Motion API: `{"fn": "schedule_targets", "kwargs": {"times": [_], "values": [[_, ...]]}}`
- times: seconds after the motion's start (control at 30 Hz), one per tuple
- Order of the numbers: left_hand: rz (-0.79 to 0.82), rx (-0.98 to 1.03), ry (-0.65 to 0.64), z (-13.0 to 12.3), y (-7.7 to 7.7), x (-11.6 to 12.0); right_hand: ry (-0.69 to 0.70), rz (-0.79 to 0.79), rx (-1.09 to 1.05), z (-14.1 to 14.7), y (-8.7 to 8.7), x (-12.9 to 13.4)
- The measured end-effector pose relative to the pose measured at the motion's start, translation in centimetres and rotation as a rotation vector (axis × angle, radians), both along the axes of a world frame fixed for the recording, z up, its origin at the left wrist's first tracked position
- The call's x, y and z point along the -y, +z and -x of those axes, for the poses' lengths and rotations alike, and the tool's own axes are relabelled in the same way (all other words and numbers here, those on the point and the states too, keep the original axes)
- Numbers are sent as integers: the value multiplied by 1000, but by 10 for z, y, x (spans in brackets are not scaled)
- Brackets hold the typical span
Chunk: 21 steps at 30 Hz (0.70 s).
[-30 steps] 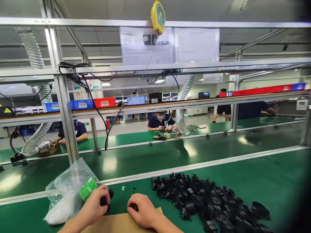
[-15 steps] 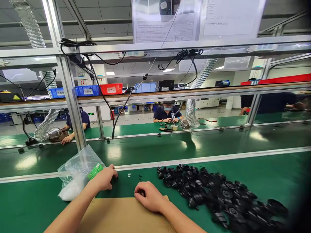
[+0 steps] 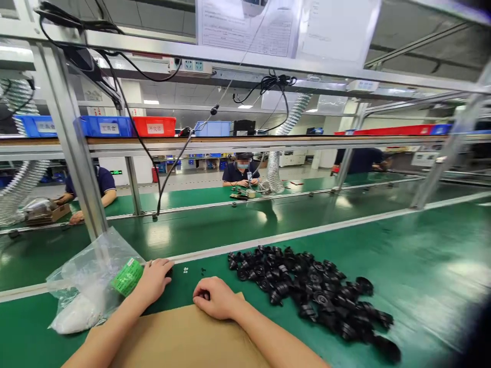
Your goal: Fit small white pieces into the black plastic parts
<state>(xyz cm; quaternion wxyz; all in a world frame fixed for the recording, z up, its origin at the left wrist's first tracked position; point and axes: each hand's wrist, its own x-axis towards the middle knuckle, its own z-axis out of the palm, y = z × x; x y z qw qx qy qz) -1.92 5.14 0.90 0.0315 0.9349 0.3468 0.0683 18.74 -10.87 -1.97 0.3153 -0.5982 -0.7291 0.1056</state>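
My left hand (image 3: 155, 278) rests on the green work surface beside a clear plastic bag (image 3: 82, 301) of white material with a green label (image 3: 128, 276). Its fingers are curled and apart, with nothing seen in them. My right hand (image 3: 215, 298) lies at the back edge of a brown cardboard sheet (image 3: 180, 340), fingers curled closed; something dark shows inside the curl, too small to name. Small white pieces (image 3: 186, 270) and tiny black pieces (image 3: 203, 271) lie between and beyond the hands. A large pile of black round parts (image 3: 318, 296) spreads to the right.
Metal posts (image 3: 72, 138) and a shelf with blue bins (image 3: 105, 126) and a red bin (image 3: 155, 126) stand ahead. Black cables (image 3: 153, 174) hang down. Across the line, people work at a green bench; one person (image 3: 241, 171) sits facing this way.
The camera view has turned right, so the scene sits further left. Both hands stay near the same places on the bench, and my left hand's fingers reach slightly further forward.
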Motion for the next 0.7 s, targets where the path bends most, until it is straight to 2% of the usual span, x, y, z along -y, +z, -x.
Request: {"fn": "schedule_targets", "kwargs": {"times": [0.1,0.23,0.27,0.33,0.43,0.57,0.7], "values": [[8,-47,10,2,-12,-10,25,-11,2,0,-3,0],[33,55,9,0,-8,-12,-13,-90,-114,-2,-5,-3],[98,140,-15,-2,-6,-7,-45,-134,-170,-3,-3,-3],[334,355,-87,-10,-6,11,-97,-228,-299,-3,1,-3],[687,649,-142,-25,-16,48,-127,-303,-491,-3,7,0],[755,847,-164,-39,-32,81,-110,-242,-603,-3,10,1],[899,994,-150,-38,-35,84,-67,-173,-579,0,8,1]]}}
